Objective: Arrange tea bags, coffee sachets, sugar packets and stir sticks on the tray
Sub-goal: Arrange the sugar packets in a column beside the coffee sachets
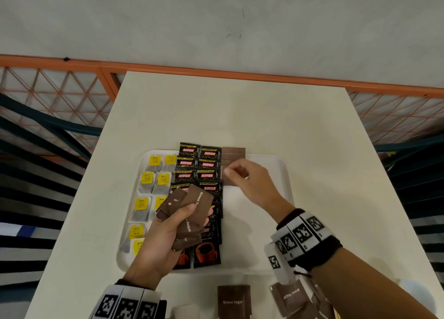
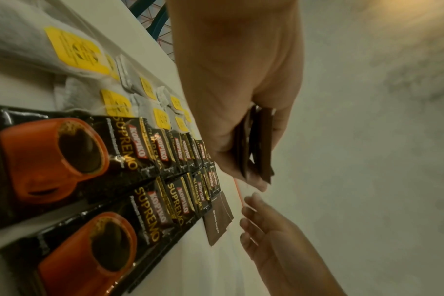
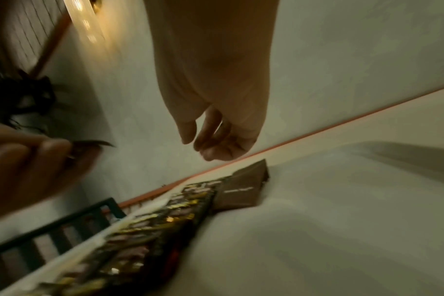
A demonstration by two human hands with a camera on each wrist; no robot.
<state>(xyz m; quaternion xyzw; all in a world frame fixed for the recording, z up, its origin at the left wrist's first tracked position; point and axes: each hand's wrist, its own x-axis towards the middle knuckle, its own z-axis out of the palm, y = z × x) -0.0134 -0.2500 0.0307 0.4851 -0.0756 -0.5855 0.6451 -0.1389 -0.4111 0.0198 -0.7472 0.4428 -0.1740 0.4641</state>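
A white tray (image 1: 269,161) holds tea bags (image 1: 146,178) with yellow tags in its left columns and black coffee sachets (image 1: 207,154) in two middle columns. Brown sugar packets (image 1: 233,153) lie overlapped in a short column right of the coffee at the far end. My left hand (image 1: 173,225) hovers over the coffee and grips a fanned stack of sugar packets (image 1: 195,204), seen edge-on in the left wrist view (image 2: 260,140). My right hand (image 1: 237,173) hangs just above the laid sugar packets (image 3: 243,190), its fingers (image 3: 210,138) loosely curled and holding nothing.
More brown sugar packets (image 1: 233,299) lie loose on the white table (image 1: 216,114) by its near edge, some under my right forearm (image 1: 288,297). The tray's right part (image 1: 252,222) is bare. An orange mesh railing (image 1: 60,90) runs behind the table.
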